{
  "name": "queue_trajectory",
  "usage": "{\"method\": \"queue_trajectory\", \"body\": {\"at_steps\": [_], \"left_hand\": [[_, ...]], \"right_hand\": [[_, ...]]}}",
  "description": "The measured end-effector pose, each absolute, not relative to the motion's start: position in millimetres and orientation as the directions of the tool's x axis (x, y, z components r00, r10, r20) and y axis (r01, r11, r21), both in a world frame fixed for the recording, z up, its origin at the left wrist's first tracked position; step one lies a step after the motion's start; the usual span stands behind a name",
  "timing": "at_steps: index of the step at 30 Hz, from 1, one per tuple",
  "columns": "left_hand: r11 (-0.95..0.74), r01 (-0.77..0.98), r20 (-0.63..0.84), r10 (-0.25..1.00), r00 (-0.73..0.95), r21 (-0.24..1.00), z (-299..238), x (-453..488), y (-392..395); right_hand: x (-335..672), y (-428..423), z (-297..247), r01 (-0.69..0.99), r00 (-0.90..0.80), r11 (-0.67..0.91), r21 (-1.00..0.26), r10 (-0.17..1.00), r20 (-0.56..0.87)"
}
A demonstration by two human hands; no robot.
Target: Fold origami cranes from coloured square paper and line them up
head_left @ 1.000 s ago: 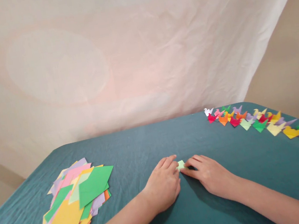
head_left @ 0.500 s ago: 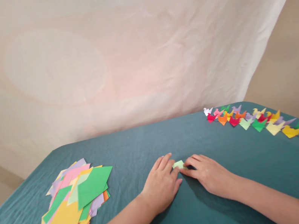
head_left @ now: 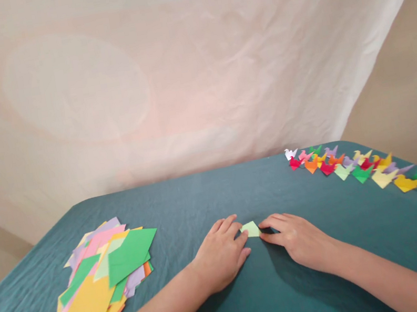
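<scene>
A small piece of folded light green paper lies on the dark green tablecloth between my two hands. My left hand rests palm down on the left, fingers stretched out, with a fingertip on the paper's left edge. From the right, my right hand has its thumb and index finger closed around the paper's right corner. The other fingers of that hand are curled slightly behind the index finger.
To the left lies a loose pile of coloured paper sheets, a green sheet on top. Several folded paper birds stand in rows at the far right. A pale cloth hangs behind the table.
My right hand has shifted slightly to the right, and more of the light green paper shows. My left hand has stayed almost in place.
</scene>
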State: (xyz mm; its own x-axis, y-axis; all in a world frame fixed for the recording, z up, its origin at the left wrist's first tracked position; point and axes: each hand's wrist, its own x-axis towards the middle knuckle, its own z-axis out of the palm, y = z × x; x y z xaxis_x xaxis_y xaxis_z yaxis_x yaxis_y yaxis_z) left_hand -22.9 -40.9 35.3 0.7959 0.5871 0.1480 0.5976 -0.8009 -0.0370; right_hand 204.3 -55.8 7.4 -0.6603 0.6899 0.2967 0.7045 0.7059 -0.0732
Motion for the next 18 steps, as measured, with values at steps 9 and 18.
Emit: {"method": "queue_trajectory", "body": {"at_steps": [9,18], "left_hand": [[-0.810,0.586,0.148,0.579,0.802,-0.007,33.5,-22.9,-39.9],[-0.831,0.549,0.224,0.555,0.801,0.094,19.1,-26.5,-21.9]], "right_hand": [[206.1,-54.7,3.8,0.705,-0.625,0.695,-0.142,0.703,0.340],[216.1,-54.7,9.6,0.657,-0.593,0.689,-0.305,0.722,0.356]]}}
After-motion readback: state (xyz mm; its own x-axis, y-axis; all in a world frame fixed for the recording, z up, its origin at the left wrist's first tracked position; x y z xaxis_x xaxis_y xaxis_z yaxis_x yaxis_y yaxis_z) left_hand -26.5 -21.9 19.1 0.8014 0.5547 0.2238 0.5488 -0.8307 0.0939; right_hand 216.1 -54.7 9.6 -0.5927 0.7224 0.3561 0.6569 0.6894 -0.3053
